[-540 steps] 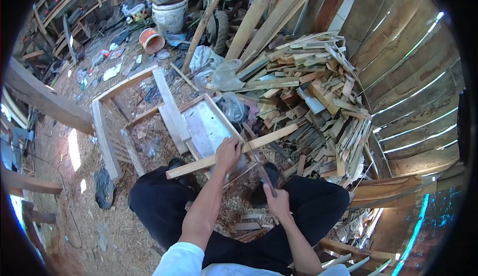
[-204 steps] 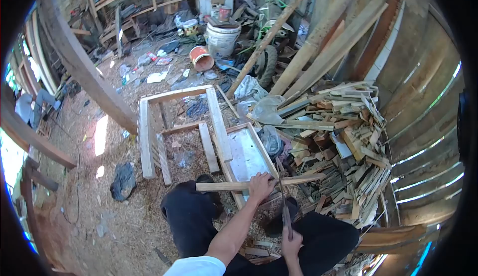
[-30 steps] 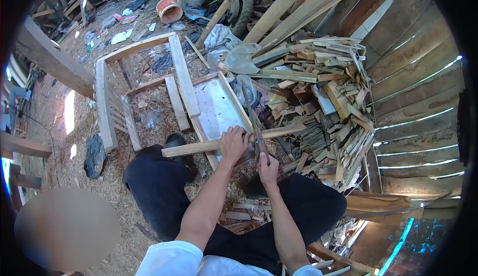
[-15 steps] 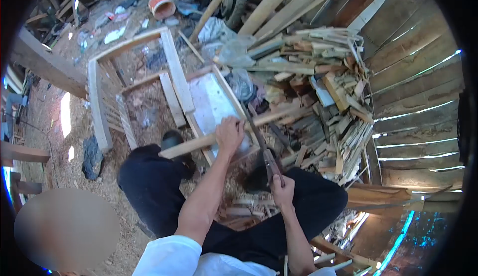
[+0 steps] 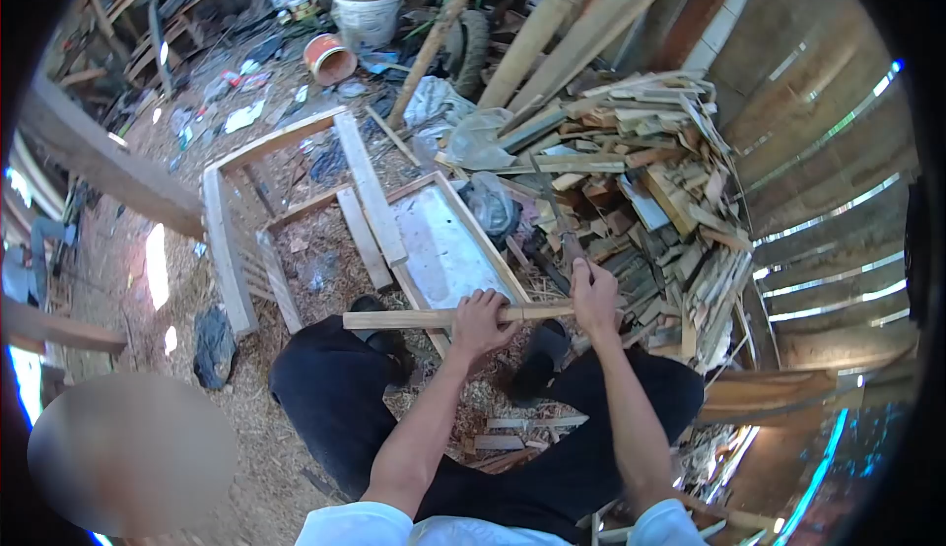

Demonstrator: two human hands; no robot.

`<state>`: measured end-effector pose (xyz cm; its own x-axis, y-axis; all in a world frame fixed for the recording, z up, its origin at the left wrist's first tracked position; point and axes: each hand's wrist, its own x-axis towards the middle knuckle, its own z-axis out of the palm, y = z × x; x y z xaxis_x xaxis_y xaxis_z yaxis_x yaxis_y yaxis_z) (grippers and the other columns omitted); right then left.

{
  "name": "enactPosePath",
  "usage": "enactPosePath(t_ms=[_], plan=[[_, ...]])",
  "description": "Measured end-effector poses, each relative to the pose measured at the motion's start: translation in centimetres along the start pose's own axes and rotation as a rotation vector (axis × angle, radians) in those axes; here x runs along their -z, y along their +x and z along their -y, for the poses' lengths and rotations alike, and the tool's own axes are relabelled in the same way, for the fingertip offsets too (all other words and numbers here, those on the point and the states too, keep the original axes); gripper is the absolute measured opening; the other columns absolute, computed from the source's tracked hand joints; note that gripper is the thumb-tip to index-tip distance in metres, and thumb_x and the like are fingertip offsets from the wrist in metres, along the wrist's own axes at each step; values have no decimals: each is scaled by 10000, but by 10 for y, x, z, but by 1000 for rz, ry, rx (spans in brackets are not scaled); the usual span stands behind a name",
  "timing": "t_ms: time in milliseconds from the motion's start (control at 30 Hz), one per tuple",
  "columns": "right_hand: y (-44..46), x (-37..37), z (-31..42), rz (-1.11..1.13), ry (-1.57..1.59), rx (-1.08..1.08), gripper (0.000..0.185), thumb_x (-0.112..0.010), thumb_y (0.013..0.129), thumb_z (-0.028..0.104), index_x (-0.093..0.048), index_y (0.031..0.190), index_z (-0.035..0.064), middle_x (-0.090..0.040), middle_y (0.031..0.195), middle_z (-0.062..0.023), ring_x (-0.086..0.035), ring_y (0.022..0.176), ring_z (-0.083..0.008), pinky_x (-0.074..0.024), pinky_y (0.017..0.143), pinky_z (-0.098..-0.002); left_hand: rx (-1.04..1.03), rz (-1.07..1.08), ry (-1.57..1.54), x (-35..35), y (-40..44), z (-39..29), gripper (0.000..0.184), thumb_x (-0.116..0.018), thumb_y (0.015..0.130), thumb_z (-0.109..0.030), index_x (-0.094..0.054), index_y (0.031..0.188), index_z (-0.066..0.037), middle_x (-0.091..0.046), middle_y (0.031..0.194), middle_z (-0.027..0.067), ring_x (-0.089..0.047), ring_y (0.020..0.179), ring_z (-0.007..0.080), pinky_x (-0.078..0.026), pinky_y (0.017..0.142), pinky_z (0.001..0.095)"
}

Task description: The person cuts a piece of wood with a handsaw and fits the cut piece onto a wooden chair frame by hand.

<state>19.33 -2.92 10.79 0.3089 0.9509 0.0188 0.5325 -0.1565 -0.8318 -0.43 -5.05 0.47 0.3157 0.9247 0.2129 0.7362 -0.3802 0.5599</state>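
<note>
**Pale, squared wooden strip [image 5: 404,319] held; no cut engaged**

The strip is gripped beneath the curled fingers of the left hand [image 5: 480,321], crossing the near end of a shallow, white-panelled wooden tray [image 5: 443,250]. Toward 3 o'clock, a thin-bladed saw with a dark handle [image 5: 573,248] is enclosed in the right hand [image 5: 595,295], its blade pointed to 11 o'clock. Contact between that hand and the strip cannot be confirmed. The step is judged to be steadying the wood; any sawing would call for the blade to be laid on it. Heaped wooden offcuts [image 5: 675,216] are noted at 1–2 o'clock, a brown plank wall [image 5: 838,290] at 3, a shaving-strewn earth floor [image 5: 271,452] at 8.
</note>
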Motion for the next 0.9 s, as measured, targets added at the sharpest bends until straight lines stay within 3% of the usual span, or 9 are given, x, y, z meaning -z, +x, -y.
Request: enactPosePath(t_ms=[33,100,133,267,500,567,800,867,900], plan=[[-8,12,-1,-24,7,-16,439,-533,951,339,-632,777,-52,-574,597,-192,-561,559,-316,-415,585,-434,-65,7,32,4,-1,1,419,-678,800,-465,-646,1004,-100,-595,957,73,-568,963,255,-435,817,395],[-25,37,2,12,-60,57,496,-558,971,368,-533,691,-41,-425,542,-49,-393,525,-113,-352,519,-339,-105,88,26,11,-1,4,434,-721,777,-426,-623,1052,-104,-577,992,76,-554,999,259,-433,821,398],[-34,48,2,23,-120,63,464,-604,939,403,-644,743,-16,-528,546,-153,-504,488,-246,-396,541,-406,-112,99,-8,9,-1,8,429,-743,768,-387,-616,1060,-99,-581,992,81,-561,999,273,-439,830,406],[-57,64,8,-55,-133,94,451,-625,924,389,-648,747,-25,-525,536,-150,-499,479,-253,-402,537,-398,-129,179,-232,3,12,30,410,-793,739,-297,-634,1039,-69,-629,1027,117,-588,998,322,-466,851,433],[-39,48,23,-29,23,38,425,-656,896,353,-640,741,-43,-544,552,-199,-550,493,-327,-424,528,-414,36,393,-94,31,34,18,394,-779,779,-311,-700,1050,-35,-663,1102,158,-603,971,361,-487,879,435],[-33,47,24,-11,3,54,427,-653,907,371,-658,801,-43,-539,566,-181,-523,503,-279,-421,545,-392,-109,151,-67,15,30,30,379,-773,781,-247,-672,1079,-36,-676,1072,158,-597,983,359,-491,852,434],[-23,40,29,-5,-128,159,412,-670,892,361,-669,785,-37,-578,582,-207,-581,528,-354,-452,551,-414,-125,95,-108,14,26,35,464,-751,817,-248,-594,1204,-48,-662,1020,166,-591,960,366,-483,834,450],[-23,42,37,34,-65,104,410,-671,889,358,-672,775,-36,-586,582,-209,-597,542,-367,-461,551,-420,107,274,-271,15,37,36,441,-739,826,-260,-604,1197,-64,-637,1001,147,-584,953,358,-473,821,457],[-24,42,37,38,-63,97,410,-671,889,358,-672,775,-36,-586,582,-209,-597,542,-367,-461,551,-420,112,281,-270,16,38,38,441,-739,826,-260,-604,1197,-64,-637,1001,147,-584,953,358,-473,821,457]])
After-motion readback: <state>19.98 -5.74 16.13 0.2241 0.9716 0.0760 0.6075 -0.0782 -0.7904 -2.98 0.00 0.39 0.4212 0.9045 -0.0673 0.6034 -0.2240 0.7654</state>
